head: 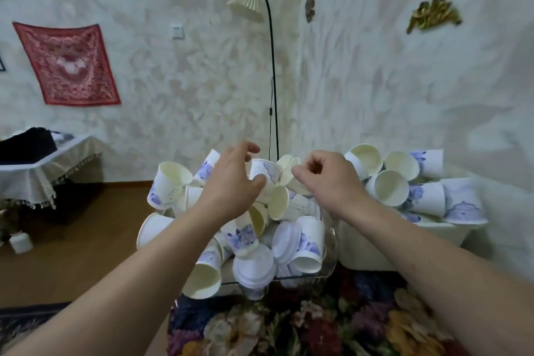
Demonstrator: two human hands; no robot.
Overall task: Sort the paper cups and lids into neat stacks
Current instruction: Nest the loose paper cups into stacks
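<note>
At the near edge, a dark floral cloth point(303, 324) over the table, both bare forearms reaching forward above it. Just beyond, a clear-walled container point(332, 251) heaped with paper cups point(310, 243), white with blue-purple print, lying on their sides and tilted every way, some hanging over its left side. Among them, toward the front, white lids point(254, 266) in a loose, leaning bunch, a few more upright beside it. Higher in the heap, left hand point(231, 182) with thumb and curved fingers point(251, 149) closed around a single printed cup point(264, 172), held on its side. Right hand point(326, 179) just beside, fingers curled and pinched at the cream edges fanned out next to that cup; whether cup rims or lids, cannot tell. To the right, a second heap of cups point(404, 179) on a pale surface point(375, 251), touching the wall. Farther back, a black floor lamp point(271, 66) with a pleated shade, and a red cloth point(68, 65) on the textured wall.
</note>
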